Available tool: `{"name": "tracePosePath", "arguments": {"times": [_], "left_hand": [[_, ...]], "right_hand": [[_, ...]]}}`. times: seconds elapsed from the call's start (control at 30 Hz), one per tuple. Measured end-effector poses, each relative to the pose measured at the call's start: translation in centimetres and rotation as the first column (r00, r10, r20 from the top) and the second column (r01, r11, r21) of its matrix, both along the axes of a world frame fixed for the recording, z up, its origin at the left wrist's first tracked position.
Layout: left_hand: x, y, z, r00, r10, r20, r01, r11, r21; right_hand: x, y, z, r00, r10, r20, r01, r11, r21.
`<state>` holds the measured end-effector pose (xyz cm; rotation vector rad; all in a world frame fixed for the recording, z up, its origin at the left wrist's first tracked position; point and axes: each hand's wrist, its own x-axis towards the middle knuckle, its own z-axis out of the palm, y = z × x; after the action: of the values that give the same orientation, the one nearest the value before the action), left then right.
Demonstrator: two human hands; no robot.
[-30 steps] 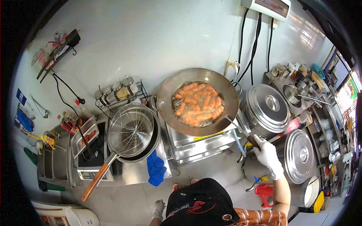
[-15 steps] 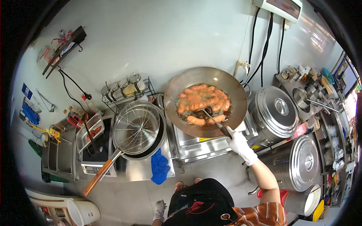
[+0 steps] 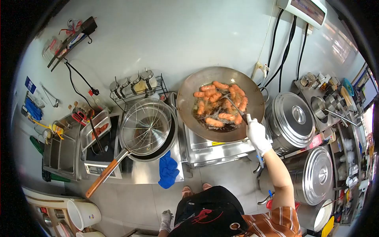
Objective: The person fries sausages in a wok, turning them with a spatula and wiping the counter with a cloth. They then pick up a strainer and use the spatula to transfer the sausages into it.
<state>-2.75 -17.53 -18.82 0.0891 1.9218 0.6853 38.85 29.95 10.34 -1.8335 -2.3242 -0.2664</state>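
Note:
My right hand (image 3: 257, 135), in a white glove, is closed round the dark handle of a long-handled wok utensil (image 3: 235, 106). Its metal shaft slants into the wok (image 3: 189, 118), and its head is hidden among the food and dark oil. Several reddish-brown sausages (image 3: 214, 122) lie in the bubbling oil, mostly ringed round the middle. Low beside my black apron (image 3: 205, 213), my left hand (image 3: 166, 218) hangs away from the counter, also gloved. Its fingers look loosely apart, with nothing visible in them.
Left of the wok, a wire strainer (image 3: 134, 136) with a wooden handle (image 3: 103, 177) rests over a pot. A blue cloth (image 3: 168, 170) hangs at the counter edge. Lidded steel pots (image 3: 282, 122) stand right. A spice rack (image 3: 162, 85) and sausage tray (image 3: 89, 136) are left.
The utensil and my right hand have moved slightly up and right. Sausages that were bunched under foam are now spread apart, with dark oil showing between them. The view has shifted a little.

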Motion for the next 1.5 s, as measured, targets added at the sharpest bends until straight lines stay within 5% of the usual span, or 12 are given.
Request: {"name": "tracePosePath", "arguments": {"times": [0.23, 0.37, 0.47, 0.6, 0.67, 0.7, 0.77, 0.8, 1.2, 1.5], "left_hand": [[0.2, 1.5, 0.3, 0.999, -0.051, -0.002, 0.051, 0.999, -0.001], [0.2, 2.1, 0.2, 0.996, -0.087, 0.006, 0.087, 0.996, -0.008], [0.0, 2.5, -0.1, 0.994, -0.107, 0.008, 0.107, 0.994, -0.010], [0.0, 3.4, 1.0, 0.992, -0.126, -0.003, 0.125, 0.992, -0.034], [0.0, 3.4, 1.1, 0.990, -0.141, -0.009, 0.141, 0.990, -0.007], [-0.1, 3.4, 1.0, 0.990, -0.140, -0.009, 0.140, 0.990, -0.011], [-0.3, 3.2, 0.3, 0.990, -0.139, -0.006, 0.139, 0.990, -0.012], [-0.3, 3.1, 0.2, 0.990, -0.139, -0.007, 0.139, 0.990, -0.014], [-0.2, 2.4, -0.1, 0.992, -0.126, -0.032, 0.125, 0.992, -0.025], [0.3, 2.7, 0.7, 0.997, -0.083, -0.005, 0.083, 0.997, -0.009]], "right_hand": [[3.1, -4.5, 0.7, 0.992, -0.083, 0.092, 0.093, 0.990, -0.106], [3.7, -6.9, 2.2, 0.986, -0.126, -0.111, 0.099, 0.971, -0.219], [3.9, -8.1, 3.4, 0.777, -0.250, -0.578, 0.007, 0.921, -0.389], [3.5, -10.0, 3.7, 0.761, -0.154, -0.630, -0.009, 0.969, -0.248], [4.0, -10.6, 3.2, 0.566, -0.241, -0.788, -0.025, 0.951, -0.309], [3.8, -10.9, 3.8, 0.566, -0.244, -0.788, -0.027, 0.949, -0.313], [2.8, -11.9, 6.2, 0.175, -0.539, -0.824, -0.059, 0.830, -0.555], [2.5, -12.2, 6.7, 0.067, -0.538, -0.840, -0.097, 0.835, -0.542], [2.4, -12.4, 6.9, -0.149, -0.586, -0.797, -0.162, 0.809, -0.564], [0.6, -12.1, 7.1, -0.095, -0.613, -0.784, -0.261, 0.775, -0.575]]}}
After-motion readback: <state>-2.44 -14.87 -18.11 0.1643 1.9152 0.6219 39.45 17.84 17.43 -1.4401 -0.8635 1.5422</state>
